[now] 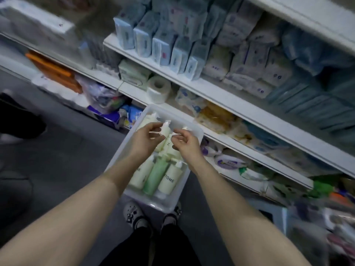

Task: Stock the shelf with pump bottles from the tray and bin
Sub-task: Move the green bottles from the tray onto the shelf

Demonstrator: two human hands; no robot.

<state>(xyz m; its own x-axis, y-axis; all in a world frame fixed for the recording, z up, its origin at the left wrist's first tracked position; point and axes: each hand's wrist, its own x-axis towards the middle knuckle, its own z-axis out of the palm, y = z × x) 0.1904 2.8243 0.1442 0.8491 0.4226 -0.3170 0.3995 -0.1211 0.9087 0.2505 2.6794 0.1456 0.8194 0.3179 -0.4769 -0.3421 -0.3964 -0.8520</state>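
A clear plastic tray (194, 131) stands on the floor in front of the shelf, holding several cream pump bottles and one green pump bottle (156, 174). My left hand (147, 138) pinches the pump head of a cream pump bottle (165, 129) near the tray's far end. My right hand (185, 143) pinches the white pump head of a neighbouring cream bottle (172, 148). Both hands hover over the tray's middle. A cream bottle marked "TOME" (170, 180) lies at the near right.
White shelves (221, 93) rise ahead and to the right, packed with tissue packs (165, 48), a toilet roll (158, 89) and wipes. My shoes (134, 215) stand right behind the tray on the grey floor. Clutter and a box sit at the lower right.
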